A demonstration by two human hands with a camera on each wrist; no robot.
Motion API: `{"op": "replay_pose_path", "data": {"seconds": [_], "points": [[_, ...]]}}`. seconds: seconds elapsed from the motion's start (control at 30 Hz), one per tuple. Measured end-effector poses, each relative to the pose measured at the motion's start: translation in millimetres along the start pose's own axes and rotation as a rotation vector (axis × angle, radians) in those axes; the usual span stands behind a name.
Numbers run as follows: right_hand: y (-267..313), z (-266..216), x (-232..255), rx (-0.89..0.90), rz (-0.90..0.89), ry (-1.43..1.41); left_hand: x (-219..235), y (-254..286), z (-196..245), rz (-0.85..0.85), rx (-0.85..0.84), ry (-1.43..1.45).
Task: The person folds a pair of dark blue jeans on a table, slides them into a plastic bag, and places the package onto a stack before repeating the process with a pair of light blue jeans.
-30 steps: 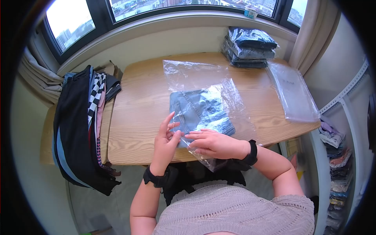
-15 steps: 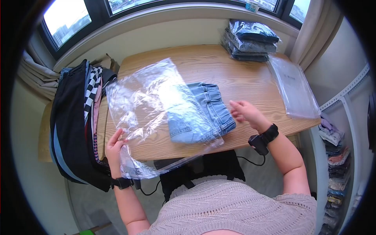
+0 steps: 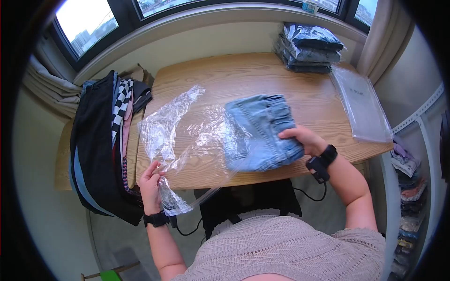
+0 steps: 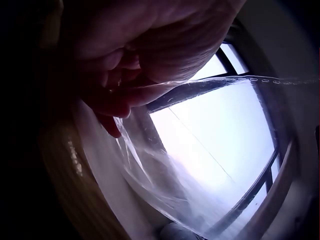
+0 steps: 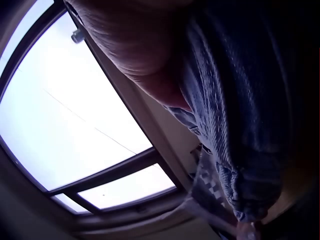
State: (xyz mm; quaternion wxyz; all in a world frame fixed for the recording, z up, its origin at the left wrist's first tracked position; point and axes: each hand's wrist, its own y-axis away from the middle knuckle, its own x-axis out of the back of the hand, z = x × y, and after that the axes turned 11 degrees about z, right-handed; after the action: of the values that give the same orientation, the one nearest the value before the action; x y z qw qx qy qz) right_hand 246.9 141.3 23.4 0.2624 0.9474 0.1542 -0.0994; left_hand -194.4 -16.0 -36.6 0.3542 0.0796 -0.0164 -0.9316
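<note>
A folded pair of light blue jeans (image 3: 262,126) lies on the wooden table, its elastic waistband on the right. My right hand (image 3: 307,139) grips it by that waistband side, thumb on top and the other fingers hidden beneath; the right wrist view shows the thick denim (image 5: 220,95) against the palm. To the left, a clear plastic bag (image 3: 159,133) spreads crumpled over the table and overlaps the left part of the jeans. My left hand (image 3: 150,189) pinches the bag's near left edge, and its film (image 4: 131,145) hangs from the fingertips in the left wrist view.
Several bagged garments (image 3: 311,49) are stacked at the back right. A pile of flat clear bags (image 3: 361,103) lies by the table's right edge. Trousers (image 3: 93,145) drape over the left side. A metal rack (image 3: 417,119) with folded clothes stands at the right.
The left hand has gone from beside the right hand to the left, drawing the bag along. The right hand moved right, then took hold of the jeans' waistband.
</note>
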Motion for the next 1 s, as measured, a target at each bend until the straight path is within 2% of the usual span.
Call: {"op": "replay_pose_path", "data": {"seconds": [0.03, 0.1, 0.13, 0.17, 0.2, 0.3, 0.33, 0.37, 0.43, 0.47, 0.5, 0.57, 0.63, 0.67, 0.73, 0.93, 1.0], "points": [[13.1, -0.6, 9.7, 0.015, -0.002, -0.066, -4.0, -0.3, 0.8, -0.025, -0.007, -0.030], [31.1, 10.7, 45.3, 0.013, 0.104, -0.222, -13.8, -1.2, -1.0, -0.052, 0.006, -0.053], [40.4, 19.3, 62.1, 0.006, 0.117, -0.214, -18.2, -4.0, -2.4, -0.091, 0.009, -0.073], [49.8, 29.5, 78.0, 0.041, 0.165, -0.339, -25.2, -6.1, -2.9, -0.134, 0.011, -0.092], [60.0, 36.7, 86.6, 0.081, 0.214, -0.465, -39.5, -2.4, -1.3, -0.105, -0.004, -0.063], [86.1, 53.0, 102.7, 0.120, 0.255, -0.602, -68.7, -5.2, -0.7, -0.128, -0.055, -0.062], [92.9, 55.9, 104.7, 0.110, 0.251, -0.628, -65.9, -15.3, -2.7, -0.243, -0.062, -0.128], [97.4, 58.6, 107.8, 0.110, 0.262, -0.634, -65.1, -24.7, -6.8, -0.253, -0.056, -0.131], [103.1, 64.2, 111.0, 0.154, 0.283, -0.601, -72.5, -31.6, -4.3, -0.207, -0.349, -0.454], [104.0, 65.4, 110.8, 0.152, 0.285, -0.606, -74.1, -27.7, -5.1, -0.044, -0.718, -0.745], [104.4, 66.5, 109.6, 0.173, 0.310, -0.657, -82.6, -9.4, 11.7, -0.045, -0.720, -0.752], [104.0, 64.9, 106.2, 0.176, 0.324, -0.711, -98.4, 32.7, 44.8, -0.305, -1.028, -0.910], [101.1, 59.2, 104.6, 0.170, 0.369, -0.758, -104.8, 59.8, 48.2, -0.640, -0.962, -0.984], [96.8, 61.0, 108.1, 0.172, 0.407, -0.708, -105.2, 69.9, 44.9, -0.628, -0.948, -1.001], [95.3, 57.3, 112.3, 0.133, 0.374, -0.699, -105.3, 84.0, 36.9, -0.745, -0.965, -1.212], [97.3, 60.0, 116.3, 0.159, 0.329, -0.674, -101.6, 80.1, 15.7, -0.719, -0.949, -1.167], [105.5, 59.1, 106.6, 0.299, 0.383, -0.683, -101.8, 78.2, 14.5, -0.700, -0.957, -1.170]]}}
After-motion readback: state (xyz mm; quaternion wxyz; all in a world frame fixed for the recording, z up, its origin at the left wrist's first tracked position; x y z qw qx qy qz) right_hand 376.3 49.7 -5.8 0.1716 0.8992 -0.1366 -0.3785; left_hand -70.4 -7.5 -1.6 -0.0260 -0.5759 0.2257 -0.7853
